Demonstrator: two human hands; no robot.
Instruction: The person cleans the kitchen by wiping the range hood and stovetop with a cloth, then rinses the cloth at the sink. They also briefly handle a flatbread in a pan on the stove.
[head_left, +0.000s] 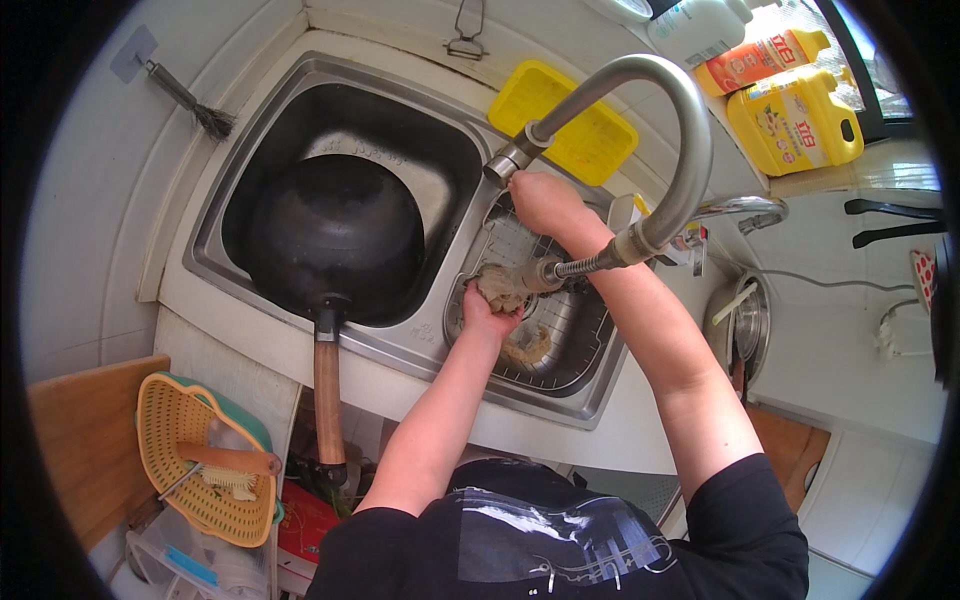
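Observation:
My left hand (491, 315) is low in the right, smaller basin of a steel double sink (431, 341), palm up, with a clump of wet beige material (501, 289) on it, perhaps a cloth or a loofah. The spray head (538, 274) of a spring-hose faucet (694, 127) is just beside the clump. My right hand (541, 201) is curled near the metal end of the faucet's arched spout; whether it grips anything is hidden. Another beige piece (529, 349) lies on the wire rack (566, 330) in this basin.
An upturned black wok (337, 236) fills much of the left basin, its wooden handle (328, 397) over the front edge. A yellow tray (592, 139) stands behind the sink. Detergent bottles (795, 124) stand at the back right. A yellow colander (169, 420) with a brush is at lower left.

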